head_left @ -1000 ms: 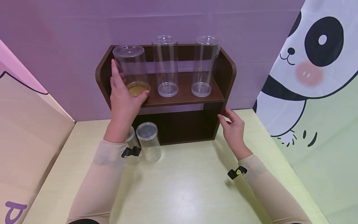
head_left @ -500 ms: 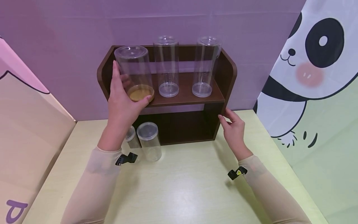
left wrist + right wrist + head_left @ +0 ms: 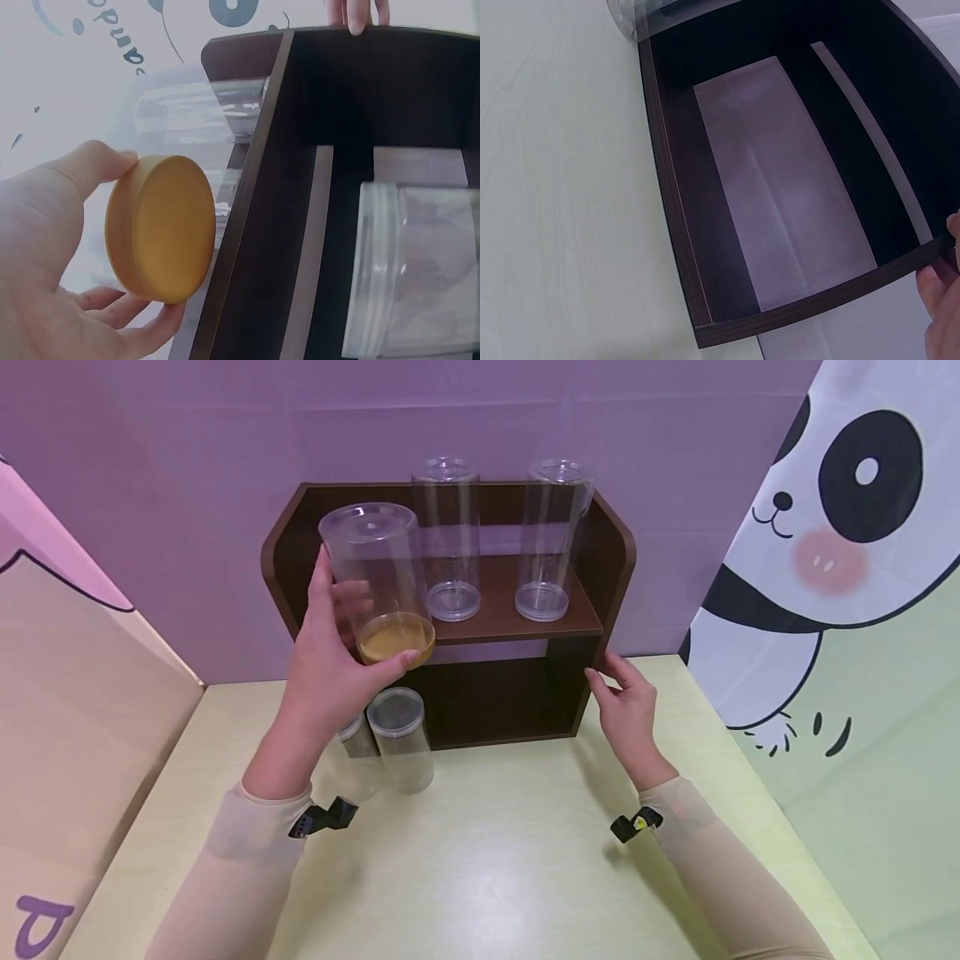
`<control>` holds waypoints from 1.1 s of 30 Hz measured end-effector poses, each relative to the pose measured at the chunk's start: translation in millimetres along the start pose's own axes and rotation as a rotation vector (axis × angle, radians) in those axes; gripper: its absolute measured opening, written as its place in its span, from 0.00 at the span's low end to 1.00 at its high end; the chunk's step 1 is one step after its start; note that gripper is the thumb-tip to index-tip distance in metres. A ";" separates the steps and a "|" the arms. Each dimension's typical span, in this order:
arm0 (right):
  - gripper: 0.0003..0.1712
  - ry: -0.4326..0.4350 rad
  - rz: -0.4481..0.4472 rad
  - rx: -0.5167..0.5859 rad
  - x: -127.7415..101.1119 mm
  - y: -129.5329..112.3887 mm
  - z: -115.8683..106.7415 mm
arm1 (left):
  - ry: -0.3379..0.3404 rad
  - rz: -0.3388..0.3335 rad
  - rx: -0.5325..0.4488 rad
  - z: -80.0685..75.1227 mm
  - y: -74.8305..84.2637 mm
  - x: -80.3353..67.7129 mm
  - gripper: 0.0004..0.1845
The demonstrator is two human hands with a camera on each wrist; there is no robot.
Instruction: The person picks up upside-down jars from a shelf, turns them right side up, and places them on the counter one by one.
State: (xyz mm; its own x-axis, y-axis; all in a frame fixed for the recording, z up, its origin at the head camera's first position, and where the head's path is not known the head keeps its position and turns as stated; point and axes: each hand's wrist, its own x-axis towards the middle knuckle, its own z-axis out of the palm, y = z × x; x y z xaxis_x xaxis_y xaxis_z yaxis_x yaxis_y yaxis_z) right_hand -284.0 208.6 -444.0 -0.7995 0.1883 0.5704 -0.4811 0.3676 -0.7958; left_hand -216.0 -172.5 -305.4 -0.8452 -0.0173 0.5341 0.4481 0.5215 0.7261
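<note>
Wide jar (image 3: 378, 572) has come forward and lower than a second ago, from over the shelf's upper board to out in front of its edge; reads as the jar being lifted off the shelf (image 3: 517, 632), now fully carried by hand. Left hand (image 3: 330, 664) grips it low down, thumb and fingers round the gold lid (image 3: 176, 232), which is the bottom end (jar seems to be upside down; can't tell if tilted). Right hand (image 3: 628, 706) hasn't moved, thumb and fingertips pinching the edge of the shelf's right side panel, probably steadying it. Around: middle tall jar (image 3: 452, 547) and right tall jar (image 3: 551, 552) stand on the upper board. In the way: front short jar (image 3: 401, 743) and left short jar (image 3: 356, 752) stand on the table (image 3: 487, 860) before the lower compartment, just below the carried jar, left one partly behind the left wrist; either could get knocked if the wide jar drops straight down. Purple backdrop (image 3: 225, 485) behind, panda print (image 3: 862, 485) at right.
</note>
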 end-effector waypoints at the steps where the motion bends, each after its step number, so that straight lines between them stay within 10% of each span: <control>1: 0.18 0.000 -0.003 0.004 0.0 0.0 -0.3 | -0.013 0.003 -0.007 0.1 0.6 -1.7 0.75; 16: 0.20 0.003 -0.002 -0.013 0.3 -0.2 0.0 | -0.204 0.119 -0.211 17.6 -6.6 -25.5 0.75; 33: 0.19 -0.012 -0.019 -0.018 0.7 2.0 -1.4 | -0.358 0.095 -0.257 62.1 -16.9 -66.1 0.75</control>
State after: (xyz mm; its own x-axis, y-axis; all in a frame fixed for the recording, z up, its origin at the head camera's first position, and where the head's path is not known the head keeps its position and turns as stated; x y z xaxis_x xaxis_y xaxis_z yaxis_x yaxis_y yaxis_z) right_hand -284.9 210.8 -445.0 -0.7948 0.1703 0.5824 -0.4894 0.3874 -0.7813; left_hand -185.9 -127.2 -379.9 -0.8239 0.3403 0.4532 0.5484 0.2768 0.7891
